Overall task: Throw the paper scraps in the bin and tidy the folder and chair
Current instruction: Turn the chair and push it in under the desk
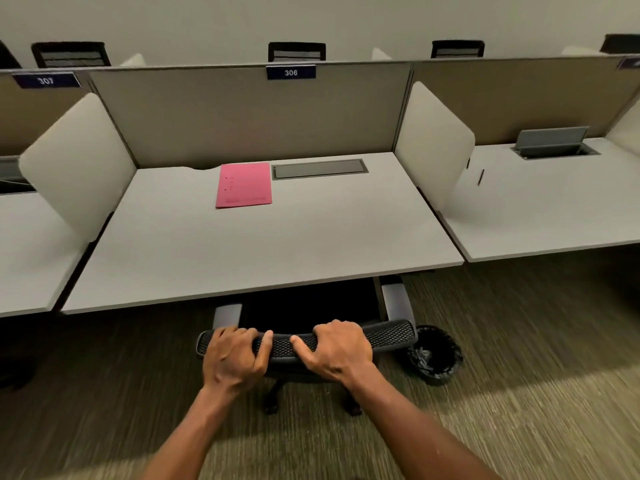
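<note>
A black mesh office chair (391, 334) stands tucked under the grey desk (242, 258), its seat hidden beneath the desktop. My left hand (232, 358) and my right hand (337, 351) both grip the top edge of the chair's backrest, side by side. A pink folder (244, 185) lies flat and closed at the back of the desk, left of a grey cable flap (318, 169). A small black bin (434, 355) with a dark liner sits on the carpet just right of the chair. No paper scraps show on the desk.
White side dividers (433, 143) and a beige back panel labelled 306 (291, 72) enclose the desk. Neighbouring desks lie left and right; the right one has an open cable flap (552, 140). Striped carpet covers the floor around me.
</note>
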